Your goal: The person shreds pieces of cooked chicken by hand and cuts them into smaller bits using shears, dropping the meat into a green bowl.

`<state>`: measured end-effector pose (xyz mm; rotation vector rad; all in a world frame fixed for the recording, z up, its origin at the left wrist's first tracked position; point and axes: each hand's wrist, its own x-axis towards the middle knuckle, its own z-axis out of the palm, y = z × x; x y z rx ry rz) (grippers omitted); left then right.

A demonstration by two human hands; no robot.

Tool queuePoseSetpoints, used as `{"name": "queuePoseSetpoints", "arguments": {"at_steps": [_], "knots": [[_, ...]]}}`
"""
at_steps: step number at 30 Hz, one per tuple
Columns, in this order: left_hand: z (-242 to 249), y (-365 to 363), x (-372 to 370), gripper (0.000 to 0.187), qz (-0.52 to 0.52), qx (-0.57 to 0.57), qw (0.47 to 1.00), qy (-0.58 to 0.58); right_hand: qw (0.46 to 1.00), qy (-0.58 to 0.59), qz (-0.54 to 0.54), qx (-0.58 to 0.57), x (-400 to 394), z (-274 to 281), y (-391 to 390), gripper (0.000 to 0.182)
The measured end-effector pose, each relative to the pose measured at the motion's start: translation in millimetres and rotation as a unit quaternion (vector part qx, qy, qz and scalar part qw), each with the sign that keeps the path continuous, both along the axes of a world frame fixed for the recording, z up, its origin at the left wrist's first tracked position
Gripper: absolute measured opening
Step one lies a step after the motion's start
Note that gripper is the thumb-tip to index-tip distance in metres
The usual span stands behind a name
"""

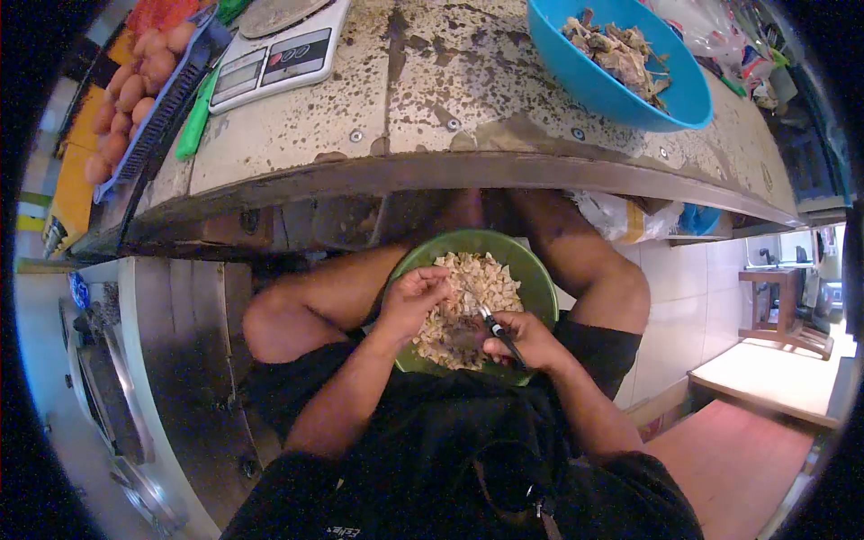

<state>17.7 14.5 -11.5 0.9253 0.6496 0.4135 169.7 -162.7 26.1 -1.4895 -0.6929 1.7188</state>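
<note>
While the person sits with a green bowl [540, 286] resting in the lap, both hands work just over its contents. The right hand [529, 340] is clenched around the dark handle of a small knife [493, 326], whose blade points up toward the middle of the bowl. The left hand [412, 301] pinches a pale piece [443, 283] between its fingertips, close to the blade tip. The bowl is heaped with pale cut pieces [490, 279]. Beyond the knees runs the worn front edge of a stained counter [450, 99]. Near its far right corner stands a blue bowl [576, 81] of brownish scraps [616, 49]. Toward the far left edge sits a white weighing scale [279, 54], with a green-handled tool [193, 126] beside it, and a tray of brown eggs [135, 90] past that edge
</note>
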Motion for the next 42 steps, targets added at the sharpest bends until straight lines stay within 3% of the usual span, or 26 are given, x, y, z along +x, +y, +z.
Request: {"name": "queuePoseSetpoints", "arguments": {"at_steps": [3, 11, 15, 17, 24, 26, 30, 32, 36, 38, 39, 41, 42], "knots": [[-4, 3, 0, 0.016, -0.005, -0.039, 0.999, 0.027, 0.997, 0.038, -0.05, 0.039, 1, 1, -1, 0.059], [-18, 1, -1, 0.017, 0.024, -0.162, 0.983, -0.08, 0.998, 0.016, 0.023, 0.059, -7, 3, 1, 0.067], [-14, -8, 4, 0.018, 0.043, -0.156, 0.984, -0.079, 0.993, -0.031, 0.006, 0.115, -17, -14, 2, 0.067], [-16, -14, 7, 0.012, 0.09, -0.174, 0.978, -0.066, 0.997, 0.049, -0.006, 0.054, -20, 5, 9, 0.068], [-7, -17, 9, 0.012, 0.117, -0.169, 0.976, -0.078, 0.997, 0.033, -0.02, 0.068, -23, 9, 9, 0.069], [-8, -22, 8, 0.014, 0.059, -0.154, 0.986, -0.023, 0.994, 0.077, -0.043, 0.067, -23, 21, 13, 0.067], [-9, -31, 9, 0.013, 0.079, -0.184, 0.979, -0.031, 0.993, 0.062, -0.066, 0.079, -24, 2, 10, 0.057], [-9, -28, 8, 0.013, 0.06, -0.168, 0.983, -0.033, 0.998, -0.018, -0.041, 0.032, -23, -1, 9, 0.046], [-14, -22, 7, 0.012, 0.087, -0.156, 0.984, 0.023, 0.997, -0.05, -0.047, 0.025, -19, 8, 10, 0.039], [-23, -13, 0, 0.016, 0.054, 0.141, 0.983, 0.104, 0.994, -0.056, -0.084, 0.047, -10, -1, 1, 0.042], [-18, -12, -4, 0.016, 0.051, 0.132, 0.984, 0.112, 0.992, -0.104, -0.063, 0.017, 0, 9, 0, 0.044], [1, -3, -5, 0.02, -0.043, 0.331, 0.918, 0.214, 0.987, -0.129, -0.089, 0.046, 15, 13, -4, 0.049], [-8, -2, -10, 0.024, -0.074, 0.447, 0.869, 0.199, 0.988, -0.108, -0.101, 0.038, 21, 17, -6, 0.05]]}}
